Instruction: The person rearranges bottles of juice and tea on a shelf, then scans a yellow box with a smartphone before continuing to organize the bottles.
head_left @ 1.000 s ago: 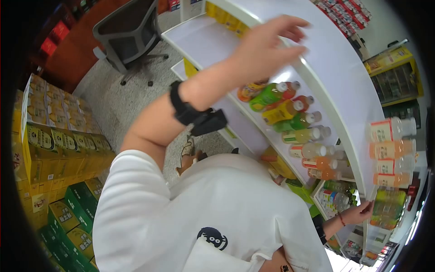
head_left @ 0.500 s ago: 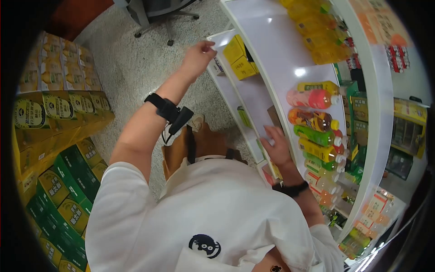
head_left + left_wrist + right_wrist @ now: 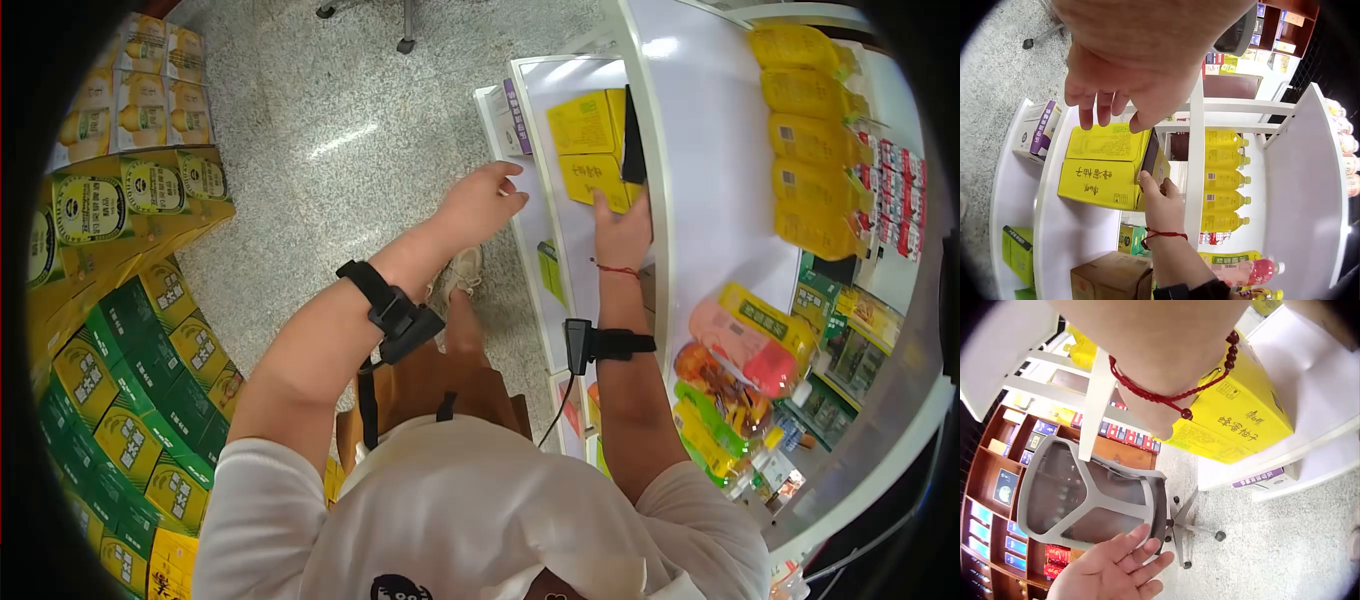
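Observation:
A yellow carton (image 3: 583, 122) with dark lettering sits on a white lower shelf, a dark strip along its counter-side edge. My right hand (image 3: 624, 235), with a red cord at the wrist, is at the carton's near corner. Its thumb and forefinger are spread apart, and the thumb tip overlaps the lettered face. The left wrist view shows the right hand's fingers (image 3: 1170, 187) beside the carton's side. My left hand (image 3: 483, 206) hovers in front of the shelf edge, fingers loosely bent with nothing in them.
Yellow drink bottles (image 3: 800, 150) line the upper shelf, with pink, orange and green bottles (image 3: 745, 345) nearer me. A white and purple box (image 3: 510, 122) and a green box (image 3: 551, 270) share the lowest ledge. Stacked cartons (image 3: 125, 370) stand left. A swivel chair (image 3: 1091, 494) is beyond.
The view has swung along the shelves toward the yellow carton. My right hand has come from beside the bottles to the carton's corner. My left hand has lowered from over the countertop.

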`<state>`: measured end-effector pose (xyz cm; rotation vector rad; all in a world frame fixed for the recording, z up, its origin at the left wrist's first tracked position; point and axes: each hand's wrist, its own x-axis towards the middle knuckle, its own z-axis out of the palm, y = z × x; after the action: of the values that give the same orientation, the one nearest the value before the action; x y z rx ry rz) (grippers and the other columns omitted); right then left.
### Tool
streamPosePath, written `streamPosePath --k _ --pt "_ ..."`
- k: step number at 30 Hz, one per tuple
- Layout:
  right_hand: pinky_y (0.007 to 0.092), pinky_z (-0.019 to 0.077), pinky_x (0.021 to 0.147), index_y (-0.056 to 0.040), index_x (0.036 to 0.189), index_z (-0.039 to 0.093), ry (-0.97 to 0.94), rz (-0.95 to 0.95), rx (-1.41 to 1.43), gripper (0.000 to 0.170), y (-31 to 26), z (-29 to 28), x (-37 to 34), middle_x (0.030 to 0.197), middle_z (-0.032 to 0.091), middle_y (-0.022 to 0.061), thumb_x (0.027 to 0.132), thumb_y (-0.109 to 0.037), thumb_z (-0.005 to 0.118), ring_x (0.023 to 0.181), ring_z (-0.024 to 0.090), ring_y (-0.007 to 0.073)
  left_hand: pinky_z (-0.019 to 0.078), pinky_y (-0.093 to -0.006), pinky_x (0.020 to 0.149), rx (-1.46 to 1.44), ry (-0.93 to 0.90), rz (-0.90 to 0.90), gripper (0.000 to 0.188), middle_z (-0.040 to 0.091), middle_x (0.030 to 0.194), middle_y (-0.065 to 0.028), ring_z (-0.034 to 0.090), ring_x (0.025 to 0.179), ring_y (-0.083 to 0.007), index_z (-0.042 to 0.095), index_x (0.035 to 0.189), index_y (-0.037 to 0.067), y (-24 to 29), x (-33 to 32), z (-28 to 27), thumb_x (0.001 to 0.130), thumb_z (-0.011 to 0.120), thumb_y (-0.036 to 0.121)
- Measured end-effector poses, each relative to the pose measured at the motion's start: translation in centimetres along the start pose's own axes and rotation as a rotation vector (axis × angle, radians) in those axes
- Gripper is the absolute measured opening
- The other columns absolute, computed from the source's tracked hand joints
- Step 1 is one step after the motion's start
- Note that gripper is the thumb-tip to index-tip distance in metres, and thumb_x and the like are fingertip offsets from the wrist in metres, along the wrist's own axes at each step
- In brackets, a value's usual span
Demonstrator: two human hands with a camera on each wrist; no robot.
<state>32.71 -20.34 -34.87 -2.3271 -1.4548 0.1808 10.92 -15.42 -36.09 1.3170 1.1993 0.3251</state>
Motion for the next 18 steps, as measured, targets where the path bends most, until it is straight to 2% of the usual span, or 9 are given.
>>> streamPosePath --k 2,6,8,9,11,12,13,16,18 --pt "0.0432 0.0459 0.09 0.0027 0.125 0.05 -0.019 0.12 -0.017 0.065 0.4 0.9 1.5 0.115 0.06 0.0232 0.08 -0.041 0.068 0.106 0.057 0.0385 0.0489 -0.0321 0.081 0.0 -0.01 0.015 0.045 0.061 0.097 -0.0097 0.06 0.088 -0.0207 0.054 0.126 0.004 0.0 1.6 0.7 0.087 0.063 0.024" --pt "0.0428 0.0503 0.081 0.0005 0.119 0.057 0.1 0.081 -0.239 0.056 1.1 2.9 4.7 0.107 0.064 0.0214 0.082 -0.041 0.067 0.096 0.063 0.0376 0.0491 -0.032 0.081 0.006 -0.036 0.053 0.046 0.06 0.101 -0.0105 0.06 0.089 -0.0214 0.052 0.129 0.005 -0.2 5.1 3.0 0.088 0.062 0.024" --pt "0.0375 0.0502 0.081 0.0017 0.127 0.05 -0.074 0.286 0.049 0.062 -0.8 2.2 6.4 0.115 0.062 0.0224 0.079 -0.031 0.071 0.096 0.064 0.0325 0.0495 -0.0324 0.081 -0.01 0.004 0.109 0.049 0.059 0.107 -0.0116 0.061 0.091 -0.0223 0.049 0.133 0.005 0.6 6.5 4.1 0.089 0.061 0.023" --pt "0.0375 0.0502 0.081 0.0017 0.127 0.05 -0.082 0.288 0.046 0.062 -1.8 1.8 7.2 0.115 0.062 0.0224 0.079 -0.031 0.071 0.096 0.064 0.0325 0.0495 -0.0324 0.081 -0.014 0.002 0.101 0.049 0.059 0.107 -0.0116 0.061 0.091 -0.0223 0.049 0.133 0.005 1.0 7.3 4.5 0.089 0.061 0.023" --pt "0.0351 0.0518 0.075 0.0018 0.124 0.053 -0.24 0.45 0.241 0.059 -2.8 1.3 8.1 0.109 0.064 0.0186 0.077 -0.027 0.072 0.088 0.066 0.0267 0.0497 -0.0328 0.083 -0.007 0.004 0.201 0.049 0.056 0.114 -0.0129 0.061 0.094 -0.0233 0.046 0.135 0.006 1.6 8.8 5.4 0.089 0.057 0.018" --pt "0.0338 0.0518 0.074 0.0014 0.124 0.053 -0.169 0.417 0.315 0.061 -1.8 2.2 8.3 0.108 0.064 0.0161 0.074 -0.026 0.074 0.086 0.066 0.0231 0.0497 -0.0328 0.083 -0.009 0.002 0.195 0.049 0.056 0.114 -0.0129 0.061 0.094 -0.0233 0.046 0.135 0.006 1.8 9.5 6.1 0.089 0.057 0.018" --pt "0.0338 0.0518 0.074 0.0014 0.124 0.053 -0.172 0.417 0.312 0.061 -1.0 2.6 8.6 0.108 0.064 0.0161 0.074 -0.026 0.074 0.086 0.066 0.0231 0.0494 -0.033 0.084 -0.042 -0.001 0.196 0.049 0.055 0.116 -0.0135 0.06 0.097 -0.0246 0.046 0.135 0.006 2.0 10.3 6.6 0.089 0.056 0.015" --pt "0.034 0.0518 0.073 0.0003 0.124 0.053 -0.092 0.354 0.145 0.064 0.0 2.9 9.2 0.108 0.064 0.0152 0.071 -0.026 0.077 0.086 0.066 0.0224 0.0479 -0.0335 0.088 -0.08 0.009 0.223 0.049 0.053 0.12 -0.015 0.058 0.103 -0.0275 0.044 0.136 0.005 3.1 11.9 7.8 0.088 0.053 0.01" --pt "0.0334 0.0472 0.082 -0.001 0.121 0.057 -0.193 0.399 0.286 0.046 -0.2 2.4 9.2 0.112 0.063 0.0139 0.081 -0.021 0.068 0.099 0.06 0.0215 0.0468 -0.0338 0.09 -0.082 0.019 0.246 0.049 0.052 0.122 -0.016 0.056 0.107 -0.0292 0.044 0.136 0.005 3.9 12.4 8.4 0.088 0.051 0.008"
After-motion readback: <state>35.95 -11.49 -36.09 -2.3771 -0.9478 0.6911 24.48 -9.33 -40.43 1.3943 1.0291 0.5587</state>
